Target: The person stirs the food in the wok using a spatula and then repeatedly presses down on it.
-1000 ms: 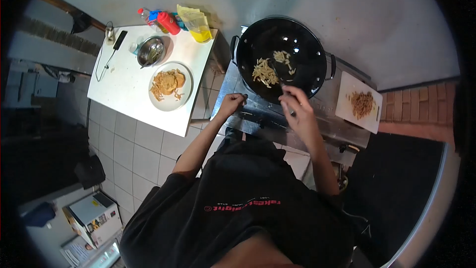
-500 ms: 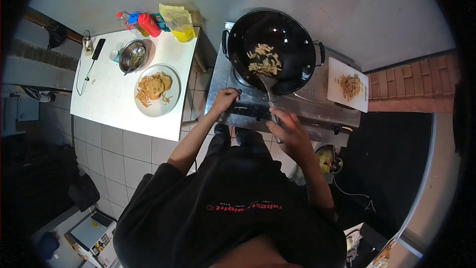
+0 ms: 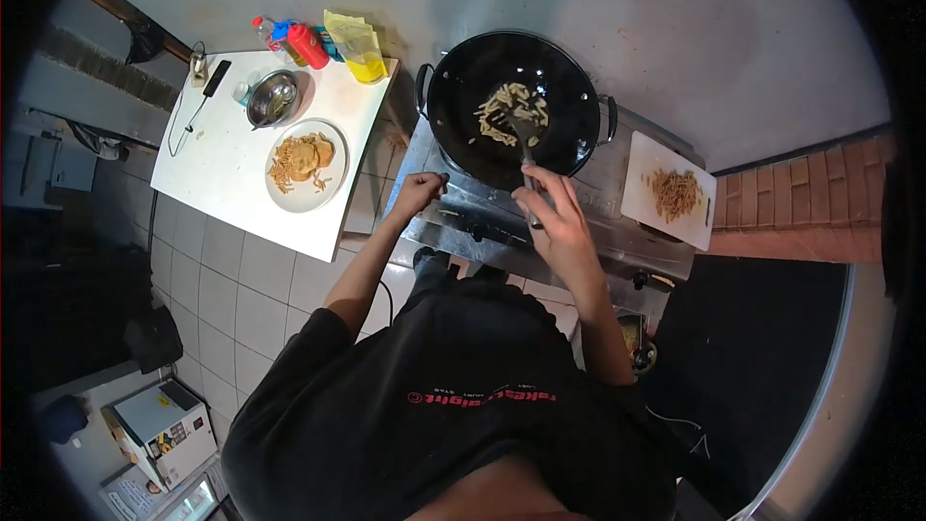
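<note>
My right hand (image 3: 559,222) is wrapped around the handle of a metal spatula (image 3: 526,141), whose slotted blade rests among pale cut strips of food (image 3: 502,108) in a black wok (image 3: 569,106). The wok has a loop handle on each side and sits on a steel gas stove (image 3: 579,195). My left hand (image 3: 419,195) is closed at the stove's front left, below the wok's rim; a small dark spot shows at its fingertips, and I cannot tell what it holds.
Right of the wok lies a white cutting board (image 3: 640,166) with chopped browned strips (image 3: 675,195). A white table (image 3: 222,183) at left bears a plate of food (image 3: 286,201), a metal bowl (image 3: 273,99), a red squeeze bottle (image 3: 309,46) and a yellow bag (image 3: 359,48).
My right hand has moved forward, pushing the spatula deeper into the wok and into the strips, which lie more spread out. My left hand stays by the stove. The view has shifted slightly.
</note>
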A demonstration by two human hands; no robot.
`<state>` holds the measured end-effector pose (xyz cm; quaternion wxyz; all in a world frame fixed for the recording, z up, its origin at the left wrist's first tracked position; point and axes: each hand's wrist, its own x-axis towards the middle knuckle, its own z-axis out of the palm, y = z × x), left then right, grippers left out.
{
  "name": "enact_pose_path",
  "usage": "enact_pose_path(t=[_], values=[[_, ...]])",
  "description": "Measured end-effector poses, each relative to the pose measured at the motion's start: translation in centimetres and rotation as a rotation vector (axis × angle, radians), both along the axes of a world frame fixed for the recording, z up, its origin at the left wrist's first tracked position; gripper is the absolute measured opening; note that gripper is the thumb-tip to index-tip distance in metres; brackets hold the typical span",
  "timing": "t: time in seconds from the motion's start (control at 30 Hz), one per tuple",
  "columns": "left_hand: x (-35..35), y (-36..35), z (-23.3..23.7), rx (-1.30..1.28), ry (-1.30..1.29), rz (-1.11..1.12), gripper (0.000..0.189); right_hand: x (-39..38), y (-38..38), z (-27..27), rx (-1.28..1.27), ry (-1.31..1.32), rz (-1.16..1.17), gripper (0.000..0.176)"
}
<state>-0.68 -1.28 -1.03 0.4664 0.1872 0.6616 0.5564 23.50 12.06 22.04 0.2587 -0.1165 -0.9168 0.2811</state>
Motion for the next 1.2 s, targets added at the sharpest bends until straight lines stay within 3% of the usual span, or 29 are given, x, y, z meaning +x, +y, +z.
enact_pose_path(t=[0.33, 0.5, 0.7, 0.83, 0.9, 1.03, 1.2], values=[[-0.2, 0.4, -0.6, -0.039, 0.010, 0.011, 0.039, -0.2, -2.7, -0.9, -0.091, -0.054, 0.106, 0.050], [0.0, 0.1, 1.6, -0.076, -0.010, -0.035, 0.039, -3.0, -0.6, -4.4, -0.122, 0.055, -0.033, 0.039], [-0.2, 0.1, -0.1, 0.011, 0.007, -0.071, 0.041, -3.6, 1.8, -1.9, -0.095, 0.213, -0.332, 0.008], [-0.3, 0.0, 0.2, 0.039, 0.061, -0.090, 0.038, -3.3, 4.7, -1.2, -0.042, 0.220, -0.500, 0.011], [-0.3, -0.1, 0.4, -0.018, 0.078, -0.105, 0.038, -3.6, 5.8, -1.1, -0.375, 0.254, -0.611, 0.016], [-0.5, 0.1, -0.9, 0.149, 0.084, -0.125, 0.039, -3.8, 7.3, -1.6, -0.366, 0.278, -0.634, 0.021], [-0.3, -0.1, -0.5, 0.137, 0.102, -0.102, 0.040, -4.3, 7.6, -2.4, -0.093, 0.187, -0.662, 0.020]])
